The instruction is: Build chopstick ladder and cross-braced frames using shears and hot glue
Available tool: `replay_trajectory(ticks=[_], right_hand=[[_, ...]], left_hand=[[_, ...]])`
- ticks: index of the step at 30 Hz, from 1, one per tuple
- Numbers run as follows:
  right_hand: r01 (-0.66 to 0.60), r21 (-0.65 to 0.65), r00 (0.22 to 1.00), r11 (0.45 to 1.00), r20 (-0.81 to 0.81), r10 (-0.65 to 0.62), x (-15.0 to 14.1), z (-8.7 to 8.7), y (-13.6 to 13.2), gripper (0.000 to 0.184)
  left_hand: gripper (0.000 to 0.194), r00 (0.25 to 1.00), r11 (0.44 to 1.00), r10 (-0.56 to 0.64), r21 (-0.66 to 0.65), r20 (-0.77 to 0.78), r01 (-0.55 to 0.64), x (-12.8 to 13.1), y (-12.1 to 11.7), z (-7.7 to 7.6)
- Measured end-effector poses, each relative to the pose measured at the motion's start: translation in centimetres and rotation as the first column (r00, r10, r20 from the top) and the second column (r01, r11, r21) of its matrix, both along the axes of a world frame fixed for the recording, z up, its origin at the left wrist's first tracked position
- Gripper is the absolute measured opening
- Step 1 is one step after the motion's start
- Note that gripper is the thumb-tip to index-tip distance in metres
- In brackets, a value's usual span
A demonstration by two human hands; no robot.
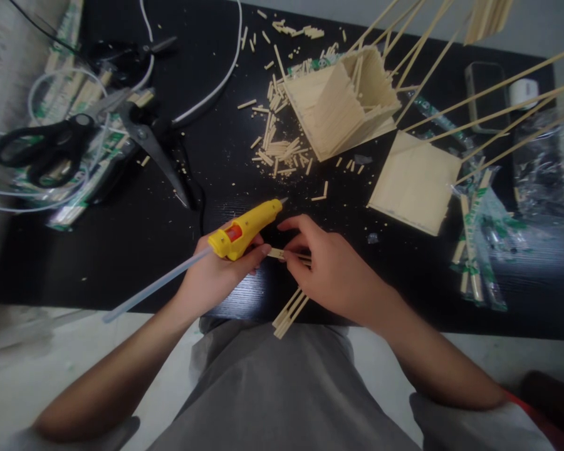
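Observation:
A yellow hot glue gun [256, 219] lies across my left hand [211, 279], its handle in the closed fingers. Its nozzle points up and to the right, and a long clear glue stick [157, 285] sticks out of the back. The left thumb tip also touches the end of some thin wooden chopsticks [276, 252]. My right hand [336, 269] pinches those chopsticks between thumb and fingers, close to the left thumb; its palm hides their other ends. Below the right hand, several more chopsticks [291, 313] jut over the table's front edge.
A box made of sticks [352, 100] stands at the back on a flat panel, beside cut stick pieces [282, 150]. To the right lie a square stick panel [416, 181], wrapped chopsticks [474, 244] and a phone [487, 94]. Scissors [51, 144], pliers-like cutters [153, 147] and cables are left.

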State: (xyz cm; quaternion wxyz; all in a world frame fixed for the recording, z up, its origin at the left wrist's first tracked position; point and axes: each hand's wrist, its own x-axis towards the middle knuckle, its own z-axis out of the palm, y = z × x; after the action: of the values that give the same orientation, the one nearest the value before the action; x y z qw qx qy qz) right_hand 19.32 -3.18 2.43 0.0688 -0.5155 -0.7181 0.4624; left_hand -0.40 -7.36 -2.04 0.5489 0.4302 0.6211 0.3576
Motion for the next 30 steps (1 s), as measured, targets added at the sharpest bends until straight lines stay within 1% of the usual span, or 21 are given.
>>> replay_trajectory(ticks=[7,15,22,30], right_hand=[[0.004,0.018,1.0,1.0,-0.006,-0.004,0.0,-0.04,-0.05,0.037],[0.011,0.012,1.0,1.0,-0.023,-0.01,0.06,-0.17,-0.04,0.039],[0.021,0.013,1.0,1.0,-0.021,-0.021,0.05,-0.23,-0.19,0.033],[0.016,0.005,0.999,1.0,-0.028,-0.016,0.11,-0.17,-0.17,0.036]], left_hand=[[0.023,1.0,1.0,-0.011,0.015,-0.012,0.011,-0.04,-0.03,-0.22],[0.02,0.999,1.0,-0.007,0.021,-0.036,0.007,-0.04,-0.01,0.02],[0.021,0.999,1.0,-0.008,0.0,-0.038,0.008,-0.05,-0.07,-0.03],[0.02,0.999,1.0,-0.001,-0.001,-0.045,0.001,-0.01,-0.05,0.05]])
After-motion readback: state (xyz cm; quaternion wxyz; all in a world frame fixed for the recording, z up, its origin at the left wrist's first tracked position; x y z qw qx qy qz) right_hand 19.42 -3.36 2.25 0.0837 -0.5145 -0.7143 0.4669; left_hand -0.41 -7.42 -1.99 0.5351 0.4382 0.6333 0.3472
